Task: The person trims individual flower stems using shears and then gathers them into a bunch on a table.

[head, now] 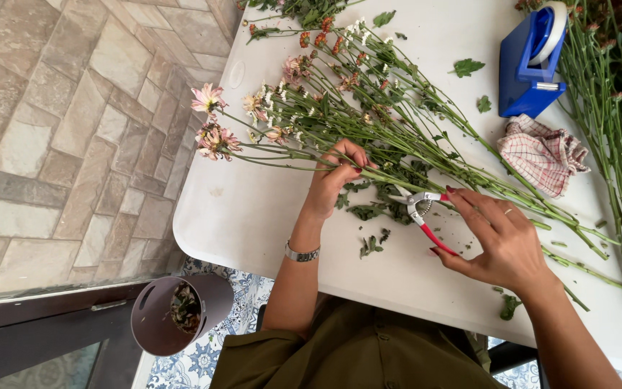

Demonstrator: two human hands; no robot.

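Flower stems (368,137) lie in a loose bunch across the white desk (253,216), blooms pointing far left. From the head view, the left hand (332,180) closes its fingers (347,162) around several of these stems near the bunch's middle. Just right of it, the right hand (502,241) grips red-handled pruning shears (422,212), blades set against the stems. Leaf scraps (372,245) lie near the hands. Farther right sit a checked cloth (541,155) and a blue tape dispenser (530,61). A grey bin (181,313) stands below the desk's near left edge.
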